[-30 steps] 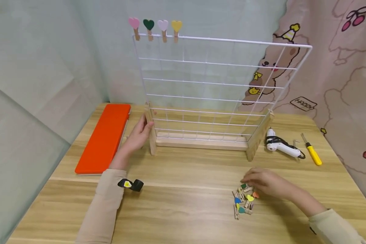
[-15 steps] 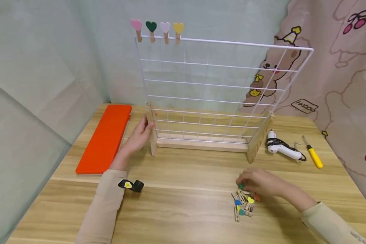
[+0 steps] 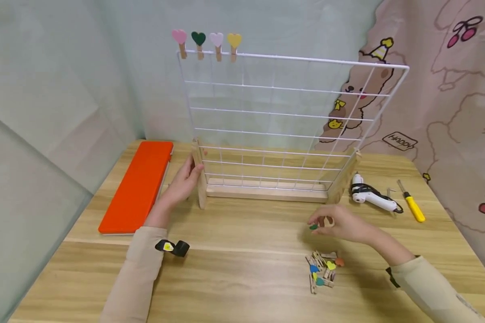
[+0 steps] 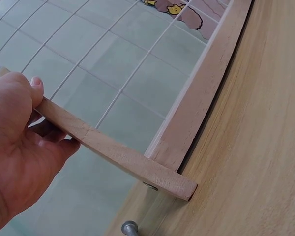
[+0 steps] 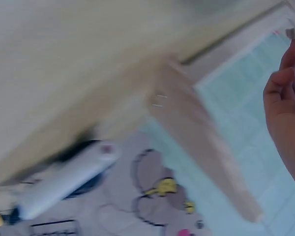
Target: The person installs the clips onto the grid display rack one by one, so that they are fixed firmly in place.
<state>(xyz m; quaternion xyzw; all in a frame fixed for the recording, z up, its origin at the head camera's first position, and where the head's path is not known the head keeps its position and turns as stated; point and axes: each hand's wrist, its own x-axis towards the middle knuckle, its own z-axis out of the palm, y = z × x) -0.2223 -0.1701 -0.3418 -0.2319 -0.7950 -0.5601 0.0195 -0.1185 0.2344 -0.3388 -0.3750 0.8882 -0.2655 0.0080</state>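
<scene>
My left hand (image 3: 184, 180) grips the left wooden upright (image 4: 113, 150) of a stand that bears a white wire grid (image 3: 283, 87). Thumb and fingers lie round that upright in the left wrist view. Four-sided and leaning back, the grid carries several heart clothespins along its top left: pink (image 3: 179, 37), dark green (image 3: 199, 39), pale lilac (image 3: 216, 40) and yellow (image 3: 234, 41). My right hand (image 3: 343, 225) pinches a clothespin with a green heart (image 3: 313, 227), above the table and just in front of the stand. Below it lies a pile of heart clothespins (image 3: 322, 271).
A flat orange-red case (image 3: 139, 186) lies left of the stand. To the right are a white electric screwdriver (image 3: 373, 196) wrapped in black cord, a small hex key (image 3: 390, 192) and a yellow-handled screwdriver (image 3: 414, 206). A bolt head (image 4: 130, 227) shows near the left upright's foot.
My right hand has lifted a green-heart clothespin from the pile and moved it away from me toward the stand. The left hand keeps its grip on the upright.
</scene>
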